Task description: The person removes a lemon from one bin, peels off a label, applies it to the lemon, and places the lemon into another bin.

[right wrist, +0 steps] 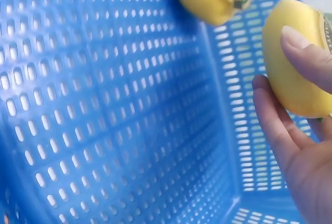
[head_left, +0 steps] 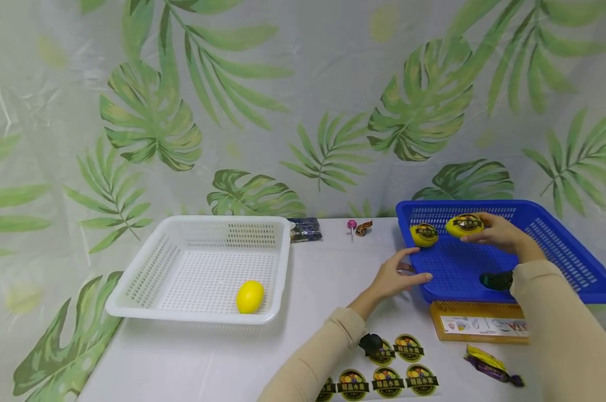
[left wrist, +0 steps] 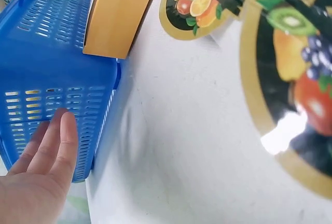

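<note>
Blue basket (head_left: 574,262), R side of table (head_left: 323,290): R hand (head_left: 501,234) grips stickered lemon (head_left: 464,225) over its back corner, 2nd stickered lemon (head_left: 424,234) just beside; L hand (head_left: 395,276), fingers straight, touches basket's front-left corner.

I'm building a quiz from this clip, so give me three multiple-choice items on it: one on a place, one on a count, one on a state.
1. Where does the unlabelled lemon lie?
A. white basket
B. blue basket
C. bare table

2. How many labelled lemons are at the blue basket?
A. one
B. two
C. four

3. What is the right hand doing?
A. resting flat
B. holding a labelled lemon
C. peeling a sticker

Key: 1 A, the plain lemon sits in the white basket. 2 B, one lies in the blue basket, one is held. 3 B, the right hand grips a labelled lemon.
</note>
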### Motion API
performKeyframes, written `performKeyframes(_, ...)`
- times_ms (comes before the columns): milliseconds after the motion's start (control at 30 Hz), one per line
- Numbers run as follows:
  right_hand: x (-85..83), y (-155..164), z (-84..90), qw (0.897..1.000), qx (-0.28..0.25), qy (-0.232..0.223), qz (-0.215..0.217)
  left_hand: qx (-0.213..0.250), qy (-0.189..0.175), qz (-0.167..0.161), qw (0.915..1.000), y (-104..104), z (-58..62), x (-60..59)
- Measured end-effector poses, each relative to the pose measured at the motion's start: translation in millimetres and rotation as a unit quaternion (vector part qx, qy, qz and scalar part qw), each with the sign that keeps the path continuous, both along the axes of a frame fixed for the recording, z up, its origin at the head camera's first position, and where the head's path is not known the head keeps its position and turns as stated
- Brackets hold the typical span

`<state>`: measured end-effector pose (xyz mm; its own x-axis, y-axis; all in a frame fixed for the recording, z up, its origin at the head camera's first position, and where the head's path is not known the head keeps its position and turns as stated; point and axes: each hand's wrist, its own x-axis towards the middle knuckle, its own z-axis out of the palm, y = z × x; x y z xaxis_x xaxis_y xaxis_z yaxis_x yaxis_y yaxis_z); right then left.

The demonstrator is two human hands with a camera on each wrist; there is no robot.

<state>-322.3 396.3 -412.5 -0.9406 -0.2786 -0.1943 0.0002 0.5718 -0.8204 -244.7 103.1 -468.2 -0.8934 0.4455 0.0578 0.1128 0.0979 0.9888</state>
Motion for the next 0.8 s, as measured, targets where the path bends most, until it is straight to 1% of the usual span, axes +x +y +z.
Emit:
performKeyframes(67,-3.4,2.1,-5.8,1.000,-0.003,-0.011,-0.003,0.000,-0.004,0.002,1.0000,0.4,-0.5,0.0)
performKeyframes(133,-5.6,4.3,-10.7,1.000,0.007,-0.016,-0.007,0.004,-0.007,0.004,1.0000,0.8,-0.8,0.1)
performKeyframes(200,-7.1,5.1,-15.2,1.000,0.018,-0.020,-0.012,0.009,-0.010,0.005,0.9999,1.2,-0.7,0.1)
performKeyframes(400,-12.2,1.9,-26.2,0.999,0.028,-0.027,-0.024,0.021,-0.018,0.005,0.9996,1.4,-0.4,0.9)
performKeyframes(600,-15.3,-6.2,-32.5,0.995,0.094,-0.016,-0.031,0.020,-0.026,0.010,0.9994,0.9,-0.6,1.8)
performKeyframes(700,-16.2,-8.8,-32.4,0.994,0.103,-0.019,-0.032,0.021,-0.029,0.013,0.9993,0.1,-0.4,1.5)
performKeyframes(800,-18.4,-8.6,-32.5,0.991,0.126,-0.024,-0.027,0.021,-0.029,0.011,0.9993,-0.7,0.5,1.1)
